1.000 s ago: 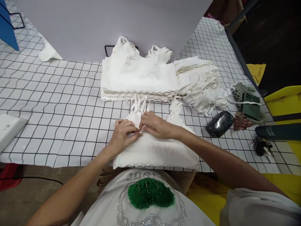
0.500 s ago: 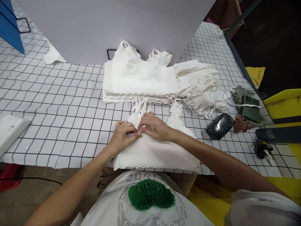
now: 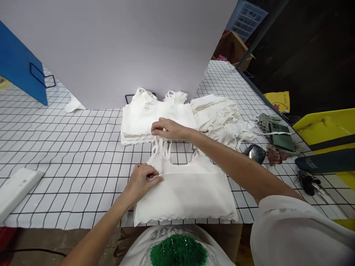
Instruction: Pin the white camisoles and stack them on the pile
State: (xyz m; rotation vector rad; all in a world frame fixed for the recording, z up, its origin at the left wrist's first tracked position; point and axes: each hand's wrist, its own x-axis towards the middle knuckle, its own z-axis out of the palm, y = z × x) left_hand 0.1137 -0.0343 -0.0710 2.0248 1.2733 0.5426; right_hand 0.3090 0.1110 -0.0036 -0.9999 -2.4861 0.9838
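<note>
A white strappy top [image 3: 191, 197] with a wavy hem lies flat at the table's front edge, on what looks like a small pile of the same kind. My left hand [image 3: 142, 181] pinches the fabric near the base of its left strap. Farther up, my right hand [image 3: 170, 129] is closed on a white strap [image 3: 162, 153] and draws it straight away from the top. Other loose straps bunch beside it. Beyond my right hand sits a neat stack of folded white tops [image 3: 161, 114]. The exact pinch points are partly hidden by my fingers.
Loose white garments [image 3: 219, 114] are heaped right of the stack. A black mouse-like object [image 3: 255, 153], a green phone [image 3: 281, 137], keys [image 3: 310, 183] and a dark bottle [image 3: 325, 161] lie at the right. A white box [image 3: 19, 190] sits left; a grey panel [image 3: 124, 48] stands behind.
My right hand has moved from beside my left hand up and away, stretching the strap. My left hand stays at the strap's base. The camera view has shifted.
</note>
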